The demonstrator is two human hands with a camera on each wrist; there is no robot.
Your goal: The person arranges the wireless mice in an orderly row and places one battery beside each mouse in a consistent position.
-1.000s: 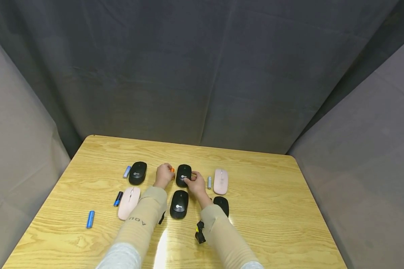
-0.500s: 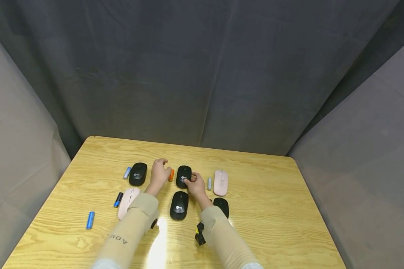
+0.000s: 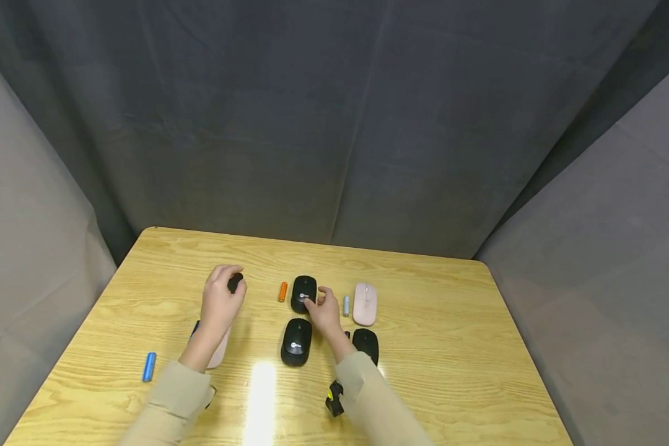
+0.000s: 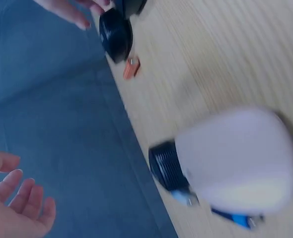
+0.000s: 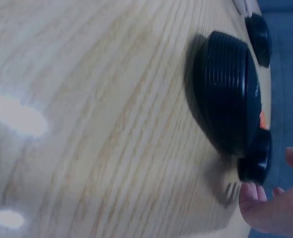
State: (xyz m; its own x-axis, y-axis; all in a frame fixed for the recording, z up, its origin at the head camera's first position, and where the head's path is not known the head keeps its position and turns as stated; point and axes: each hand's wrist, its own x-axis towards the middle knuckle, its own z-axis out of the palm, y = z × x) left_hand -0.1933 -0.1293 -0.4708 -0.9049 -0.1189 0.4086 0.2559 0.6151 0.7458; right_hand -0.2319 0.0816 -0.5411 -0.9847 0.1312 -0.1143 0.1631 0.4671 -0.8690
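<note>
My left hand (image 3: 223,300) is raised over a black mouse (image 3: 235,283) at the left, hiding most of it in the head view. The left wrist view shows this hand (image 4: 20,206) with relaxed fingers and nothing between them, apart from the mouse. My right hand (image 3: 326,313) is beside another black mouse (image 3: 303,292), thumb at its near right side; whether it touches is hard to tell. Its fingers look loosely bent in the right wrist view. An orange battery (image 3: 282,292) lies left of that mouse. A further black mouse (image 3: 296,342) sits nearer.
A pink mouse (image 3: 220,354) is partly under my left forearm, a dark-and-blue battery (image 4: 243,219) beside it. A blue battery (image 3: 149,367) lies far left. At right are a pink mouse (image 3: 365,304), a light blue battery (image 3: 346,306) and a black mouse (image 3: 365,345).
My left hand has let go of the orange battery, leaving it beside the middle black mouse, and moved left over the left black mouse. My right hand has hardly moved.
</note>
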